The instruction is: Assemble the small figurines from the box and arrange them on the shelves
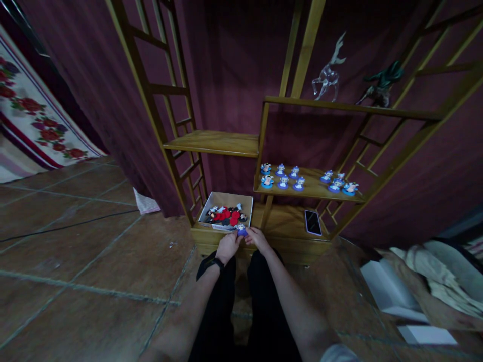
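My left hand (228, 247) and my right hand (257, 238) meet low in front of a wooden shelf unit, fingers pinched together on a small blue-based figurine (242, 230). Just beyond them stands an open cardboard box (226, 197) holding several red and black figurines. On the middle shelf (313, 191) stand several blue-based figurines (283, 177) in two groups. A black band sits on my left wrist.
A dark phone (313, 222) lies on the lowest shelf board. A glass deer (329, 70) and a dark green figure (382, 83) stand on the top shelf. White boxes (388, 291) and cloth lie at right. A floral cloth (33, 120) hangs at left over a tiled floor.
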`<control>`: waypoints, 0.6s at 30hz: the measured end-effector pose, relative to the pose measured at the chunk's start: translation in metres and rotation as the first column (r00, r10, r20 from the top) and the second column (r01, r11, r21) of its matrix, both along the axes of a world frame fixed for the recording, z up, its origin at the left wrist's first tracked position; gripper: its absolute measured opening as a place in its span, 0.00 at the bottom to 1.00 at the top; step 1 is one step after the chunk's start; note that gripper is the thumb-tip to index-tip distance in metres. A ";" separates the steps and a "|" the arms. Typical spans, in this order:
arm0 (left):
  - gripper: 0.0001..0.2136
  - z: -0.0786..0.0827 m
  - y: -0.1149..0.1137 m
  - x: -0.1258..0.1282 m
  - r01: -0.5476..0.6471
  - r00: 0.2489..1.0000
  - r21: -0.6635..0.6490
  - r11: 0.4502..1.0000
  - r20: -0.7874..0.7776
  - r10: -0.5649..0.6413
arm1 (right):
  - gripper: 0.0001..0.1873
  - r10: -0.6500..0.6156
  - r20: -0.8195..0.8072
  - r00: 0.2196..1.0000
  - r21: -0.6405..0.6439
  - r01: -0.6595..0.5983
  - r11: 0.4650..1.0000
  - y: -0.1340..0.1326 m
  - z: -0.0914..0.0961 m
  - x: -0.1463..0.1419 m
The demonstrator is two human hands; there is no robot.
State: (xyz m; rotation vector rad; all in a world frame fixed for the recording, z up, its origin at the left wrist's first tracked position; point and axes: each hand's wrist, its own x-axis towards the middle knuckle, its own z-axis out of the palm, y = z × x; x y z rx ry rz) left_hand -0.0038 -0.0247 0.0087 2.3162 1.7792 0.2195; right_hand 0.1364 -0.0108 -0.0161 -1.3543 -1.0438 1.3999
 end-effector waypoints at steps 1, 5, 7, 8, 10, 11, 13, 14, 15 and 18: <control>0.19 0.003 -0.001 0.000 0.002 1.000 -0.003 1.000 -0.006 -0.002 | 0.17 -0.003 -0.003 1.000 -0.003 0.003 1.000 0.000 0.000 0.000; 0.17 0.015 -0.007 0.001 0.034 0.999 -0.019 0.999 -0.036 -0.035 | 0.16 -0.014 -0.010 1.000 -0.002 0.014 1.000 0.001 0.000 0.001; 0.17 0.019 -0.010 0.002 0.069 0.997 -0.001 0.998 -0.043 -0.069 | 0.16 -0.018 -0.014 1.000 0.009 0.018 1.000 0.000 0.001 0.001; 0.17 0.021 -0.011 0.002 0.087 0.995 0.008 0.996 -0.049 -0.086 | 0.16 -0.019 -0.018 1.000 0.016 0.019 1.000 -0.001 0.001 0.001; 0.17 0.022 -0.013 0.003 0.118 0.992 0.014 0.993 -0.056 -0.117 | 0.16 -0.013 -0.042 0.999 0.040 0.014 0.999 -0.002 0.003 0.002; 0.16 0.022 -0.013 0.003 0.129 0.990 0.018 0.991 -0.051 -0.128 | 0.16 -0.004 -0.047 0.999 0.051 0.006 0.999 -0.003 0.003 0.003; 0.16 0.021 -0.012 0.003 0.147 0.989 0.013 0.989 -0.038 -0.146 | 0.17 0.007 -0.053 0.999 0.065 -0.003 0.998 -0.004 0.005 0.004; 0.17 0.021 -0.012 0.004 0.146 0.989 0.016 0.989 -0.034 -0.145 | 0.17 0.005 -0.056 0.998 0.070 -0.001 0.998 -0.005 0.006 0.004; 0.17 0.021 -0.012 0.004 0.145 0.989 0.011 0.989 -0.035 -0.144 | 0.18 -0.002 -0.058 0.998 0.076 0.006 0.997 -0.005 0.007 0.005; 0.19 0.021 -0.013 0.005 0.156 0.988 0.024 0.987 -0.017 -0.156 | 0.19 -0.043 -0.079 0.996 0.116 0.052 0.992 -0.010 0.012 0.006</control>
